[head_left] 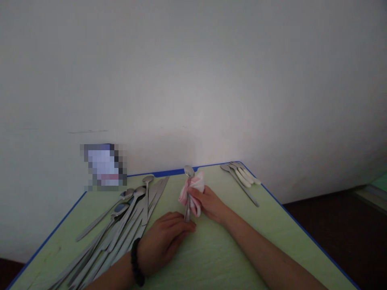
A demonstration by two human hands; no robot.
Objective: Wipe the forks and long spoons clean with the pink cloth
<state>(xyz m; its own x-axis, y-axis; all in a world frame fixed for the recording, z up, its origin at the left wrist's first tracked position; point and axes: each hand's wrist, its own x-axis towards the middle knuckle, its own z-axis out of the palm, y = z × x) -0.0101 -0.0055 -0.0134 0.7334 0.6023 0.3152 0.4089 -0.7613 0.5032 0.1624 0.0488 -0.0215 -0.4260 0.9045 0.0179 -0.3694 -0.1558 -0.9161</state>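
Note:
A metal spoon point(189, 171) stands nearly upright over the middle of the table, bowl at the top. Around its handle a pink and white cloth point(198, 183) is folded, and my right hand point(208, 201) is closed on that cloth with the thumb pressing it against the handle. My left hand point(167, 235), wearing a dark bead bracelet point(137, 262), pinches the lower end of the spoon's handle. To the left lies a pile of long metal cutlery point(121, 229), several spoons and flat-bladed pieces, close to my left hand.
At the far right corner lie another spoon point(242, 185) and several pieces with white handles point(243, 177). A phone-like device point(104, 165), blurred out, leans at the back left. The green table point(229, 249) has a blue edge and meets a pale wall point(193, 80).

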